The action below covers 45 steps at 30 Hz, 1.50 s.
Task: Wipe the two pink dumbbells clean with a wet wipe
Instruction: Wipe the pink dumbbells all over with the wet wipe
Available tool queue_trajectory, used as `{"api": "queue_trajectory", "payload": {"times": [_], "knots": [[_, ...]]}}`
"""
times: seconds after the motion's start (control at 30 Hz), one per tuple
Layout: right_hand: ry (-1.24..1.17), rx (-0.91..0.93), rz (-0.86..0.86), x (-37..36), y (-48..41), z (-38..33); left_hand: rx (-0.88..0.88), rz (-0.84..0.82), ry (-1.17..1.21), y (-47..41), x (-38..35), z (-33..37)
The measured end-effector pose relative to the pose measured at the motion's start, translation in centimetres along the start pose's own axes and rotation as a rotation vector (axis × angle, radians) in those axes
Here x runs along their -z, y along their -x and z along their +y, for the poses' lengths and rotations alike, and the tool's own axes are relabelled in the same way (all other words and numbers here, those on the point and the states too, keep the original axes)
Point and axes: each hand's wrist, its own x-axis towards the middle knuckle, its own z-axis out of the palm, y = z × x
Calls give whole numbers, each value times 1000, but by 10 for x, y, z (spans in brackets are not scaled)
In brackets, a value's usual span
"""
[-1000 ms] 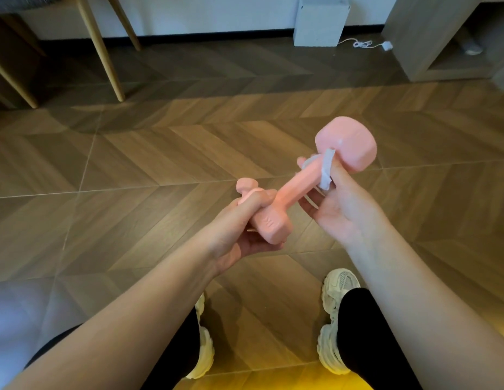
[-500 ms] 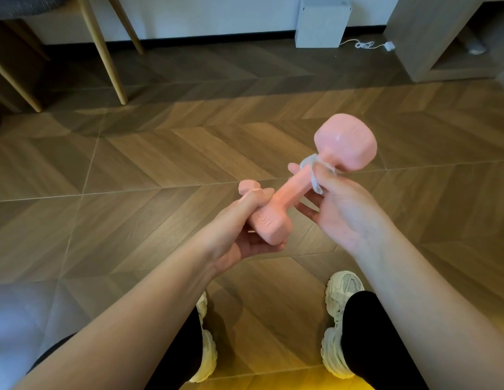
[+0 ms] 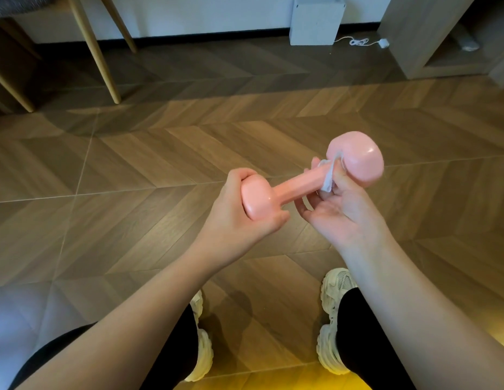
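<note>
from the head camera, 1 pink dumbbell (image 3: 298, 187) was held in the air above the wood floor (image 3: 132, 170), slanting from lower left up to upper right between both hands. the left hand (image 3: 239, 218) was clenched around the dumbbell's nearer head, its fingers curled over the top and round the underside. the right hand (image 3: 343, 215) lay palm toward the camera under the far end of the handle. its thumb and fingers pinched a white wet wipe (image 3: 328, 178) against the handle just beside the far head. the wipe was bunched into a narrow band that wrapped the handle there and touched the head's inner face. that hand's lower fingers were loosely curled below the handle. under the arms, 2 cream shoes (image 3: 334, 319) stood on the floor. far back, wooden chair legs (image 3: 101, 60) stood at left, and a white box (image 3: 315, 21) sat by the wall with a white cable (image 3: 357, 42) beside it.
</note>
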Motion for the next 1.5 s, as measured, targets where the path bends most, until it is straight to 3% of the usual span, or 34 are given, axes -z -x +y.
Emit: {"api": "queue_trajectory", "payload": {"times": [0.1,0.23,0.33,0.4,0.6,0.8,1.1,1.33,1.43,1.5], "knots": [[-12,56,-109,0,4,-1,111,-86,174,-2,1,4],[14,78,-305,-1,6,-6,341,-359,503,-7,8,10],[26,72,-354,-1,6,-5,448,-470,642,-5,17,16],[49,81,-335,-3,6,-4,427,-428,593,-6,16,16],[225,165,-174,-1,6,6,91,-137,215,-1,5,13],[388,139,-171,0,14,33,13,-56,193,-1,-2,7],[454,112,-244,1,18,30,23,-85,269,-2,-2,10],[303,155,-197,-5,12,8,143,-227,491,-10,3,10],[221,167,-92,-6,5,-8,173,-231,432,-10,1,3],[177,122,-40,-4,4,-9,93,-181,291,-7,-3,0]]}}
